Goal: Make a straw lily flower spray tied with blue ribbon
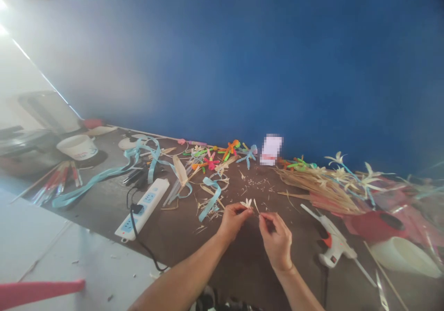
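**White petals (247, 203) in my left hand (236, 219), a pale sliver (255, 205) in my right hand (276, 234)**

My left thumb and forefinger are pressed together on the base of the white petals, which fan out just past my fingertips. My right hand pinches the lower end of the pale sliver, so its wider tip stands up right beside the petals, with a narrow gap between the two. My hands are close together but apart, both over the dark tabletop (253, 253).

Just ahead of my fingers lie small pale scraps (258, 183); beyond them is a light-blue figure (247, 154). Just left of my left hand is a curl of blue ribbon (212, 201), and farther left is a white power strip (157, 197) with a black plug (136, 208) in it. To the right of my right hand rests a glue gun (336, 242), its nozzle pointing away from me. Past it sits a white tub (398, 258). Ahead and to the right are dry husks (312, 184) and white flowers on blue stems (368, 181).
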